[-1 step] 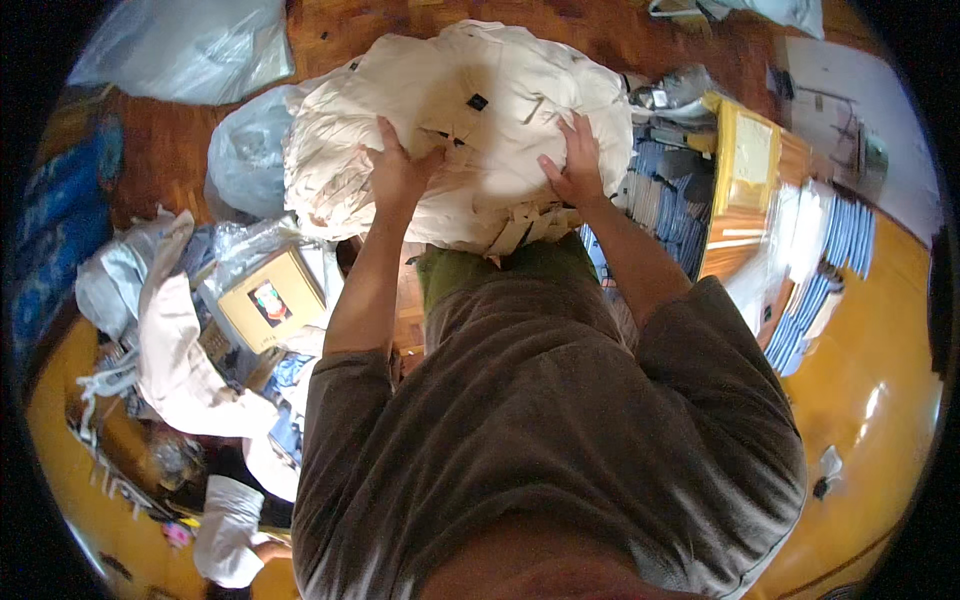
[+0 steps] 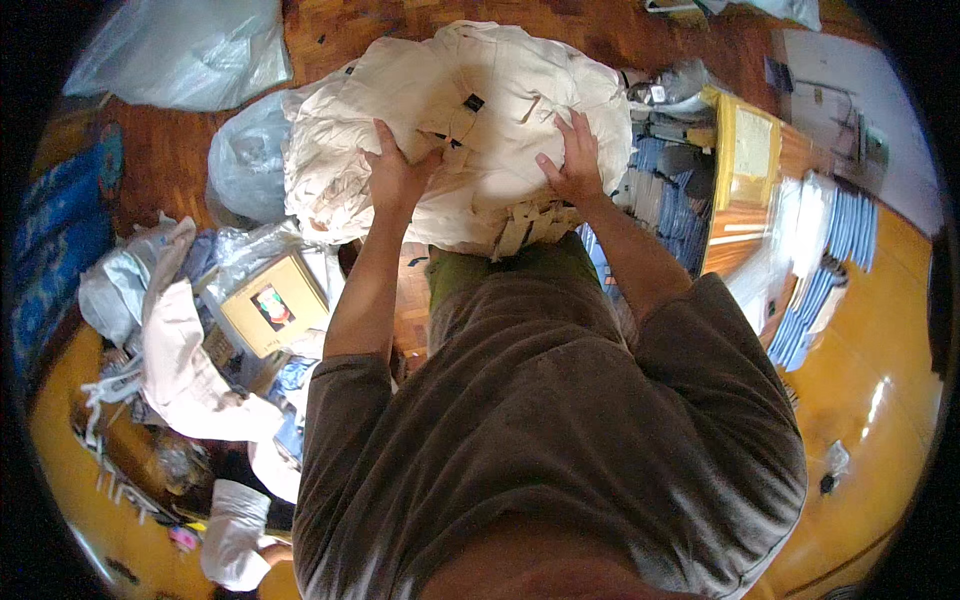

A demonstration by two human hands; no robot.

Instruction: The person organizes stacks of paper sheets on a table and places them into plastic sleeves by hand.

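A big rounded heap of cream cloth garments (image 2: 350,110) lies in front of me, its top piece spread out with a small black label (image 2: 473,102) near a neck opening. Resting on the left part of that cloth is my left hand (image 2: 402,178), thumb stretched toward the opening, fingers apart. My right hand (image 2: 575,170) lies on the right part, its fingers spread and the palm down on the fabric. Neither hand grips anything that I can see. Pale strips or tags (image 2: 535,225) hang at the heap's near edge.
Clear plastic bags (image 2: 245,155) lie left of the heap. Nearer are a tan box (image 2: 272,305) and a long pale cloth (image 2: 185,350). Another person's white sleeve (image 2: 235,535) shows lower left. Folded blue garments (image 2: 660,185) fill a shelf beside a yellow panel (image 2: 735,150) on the right.
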